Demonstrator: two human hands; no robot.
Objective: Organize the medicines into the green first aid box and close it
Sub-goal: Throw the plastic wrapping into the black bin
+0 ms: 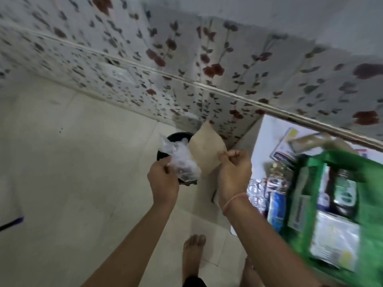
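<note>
Item: waste wrappers held over a black bin (178, 139), which stands on the tiled floor against the flowered wall covering. Left hand (163, 181): fingers closed around a crumpled clear plastic bag (182, 160); the bag hangs directly above the bin's open mouth, its long axis running from the grip toward 1 o'clock. Right hand (234, 172): thumb and fingertips pinched on the lower corner of a flat brown paper packet (205, 150), which stands up from the pinch toward 11 o'clock and overlaps the bin's right rim. Judged relation: the bin lies at about 12 o'clock from the left hand and 10 o'clock from the right, so the left is nearer and better placed to drop first. Green first aid box (369, 212): open, on the white table (263, 141) at 3 o'clock of the right hand, well apart from both grips, already holding several packs and sachets. Loose medicines (273, 195), including blister strips and small cartons, lie on the table just left of the box; motion blur hides their labels. Sorting appears unfinished; lid not yet closed.
</note>
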